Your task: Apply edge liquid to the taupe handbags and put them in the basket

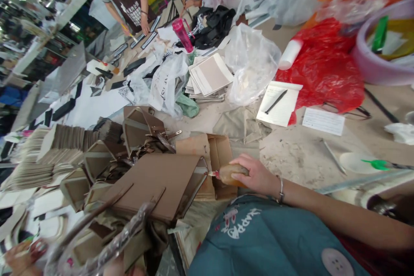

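Observation:
My right hand is closed around a squeeze bottle of yellowish-brown liquid, probably glue. Its red-and-white nozzle points left and meets the open side edge of a brown handbag. The bag lies tilted, with its long handles toward me, one partly wrapped in clear plastic. At the bottom edge of the view, a little skin of what seems to be my left hand shows below the bag; its fingers are mostly hidden. Behind the bottle stands an open cardboard box.
More brown bags and stacked panels crowd the left. A notepad with a pen, a red plastic bag and a purple basin lie to the right. A co-worker works across the table; another person's hand is at lower left.

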Demonstrator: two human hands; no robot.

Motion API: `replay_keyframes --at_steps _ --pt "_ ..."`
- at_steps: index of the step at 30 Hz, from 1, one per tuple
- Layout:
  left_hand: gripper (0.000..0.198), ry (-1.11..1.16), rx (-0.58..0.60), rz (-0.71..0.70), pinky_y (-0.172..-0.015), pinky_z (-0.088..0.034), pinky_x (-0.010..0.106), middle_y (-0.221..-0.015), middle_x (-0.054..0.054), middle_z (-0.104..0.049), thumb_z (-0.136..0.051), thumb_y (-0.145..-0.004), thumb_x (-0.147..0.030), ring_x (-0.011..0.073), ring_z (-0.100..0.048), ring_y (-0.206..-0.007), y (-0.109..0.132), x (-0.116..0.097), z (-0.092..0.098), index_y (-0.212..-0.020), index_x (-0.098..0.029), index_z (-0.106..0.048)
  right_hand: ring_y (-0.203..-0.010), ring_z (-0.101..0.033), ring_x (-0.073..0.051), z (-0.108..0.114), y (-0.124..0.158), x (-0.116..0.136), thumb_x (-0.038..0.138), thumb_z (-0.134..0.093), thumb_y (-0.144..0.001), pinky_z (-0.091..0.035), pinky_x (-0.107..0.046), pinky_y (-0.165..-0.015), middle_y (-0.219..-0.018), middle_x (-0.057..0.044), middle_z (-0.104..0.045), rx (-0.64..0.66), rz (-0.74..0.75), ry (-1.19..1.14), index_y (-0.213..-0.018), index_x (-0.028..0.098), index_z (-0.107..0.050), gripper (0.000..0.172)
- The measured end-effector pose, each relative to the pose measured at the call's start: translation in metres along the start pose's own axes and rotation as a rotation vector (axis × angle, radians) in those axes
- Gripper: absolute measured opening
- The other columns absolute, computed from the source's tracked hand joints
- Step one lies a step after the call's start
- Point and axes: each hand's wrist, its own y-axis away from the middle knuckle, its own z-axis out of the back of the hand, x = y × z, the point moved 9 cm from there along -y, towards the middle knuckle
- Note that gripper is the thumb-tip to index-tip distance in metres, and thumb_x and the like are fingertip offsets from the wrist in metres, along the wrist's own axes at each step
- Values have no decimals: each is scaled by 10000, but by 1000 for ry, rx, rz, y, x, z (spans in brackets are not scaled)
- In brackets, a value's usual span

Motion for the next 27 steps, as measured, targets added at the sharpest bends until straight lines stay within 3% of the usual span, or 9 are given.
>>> replay_keyframes --at_steps 4,8,16,18,23,27 --pt "217 86 -51 100 -462 -540 214 -459 2 -619 -500 -626 11 157 -618 -447 9 -21 -40 -610 -165 -626 -840 -551 -197 -8 0 7 239 -574 -843 -474 -347 -765 -895 -72 -577 46 89 34 -1024 158 -593 199" --pt "230 107 159 153 -446 -542 241 -531 64 -648 -452 -718 -14 160 -620 -456 4 -35 -85 -632 -102 -645 -837 -542 -197 -10 -2 13 258 -564 -857 -480 -346 -760 -898 -73 -563 63 130 62 -1036 162 -585 204" --pt "198 71 223 189 -443 -544 261 -495 42 -617 -454 -730 -60 168 -624 -463 -11 -44 -108 -651 -135 -620 -850 -544 -203 -13 4 17 210 -552 -837 -483 -354 -771 -913 -82 -553 38 126 77 -1062 153 -591 235" --pt "190 71 220 178 -446 -548 264 -506 42 -626 -457 -723 -60 170 -629 -478 -13 -45 -110 -649 -144 -610 -861 -554 -200 -12 3 9 209 -571 -812 -474 -357 -797 -913 -75 -576 16 41 20 -1031 157 -608 228" --pt "199 83 225 140 -465 -561 268 -499 40 -627 -452 -728 -44 183 -644 -510 -9 -46 -108 -638 -137 -604 -795 -590 -185 -24 2 -36 283 -616 -730 -463 -328 -748 -847 -22 -651 57 -396 -302 -933 171 -645 234" --pt "231 69 259 141 -501 -575 274 -511 41 -633 -441 -752 -27 199 -663 -557 -3 -43 -105 -627 -107 -618 -729 -579 -168 -35 1 -49 306 -608 -707 -444 -287 -677 -759 -6 -645 107 -542 -463 -878 155 -650 231"
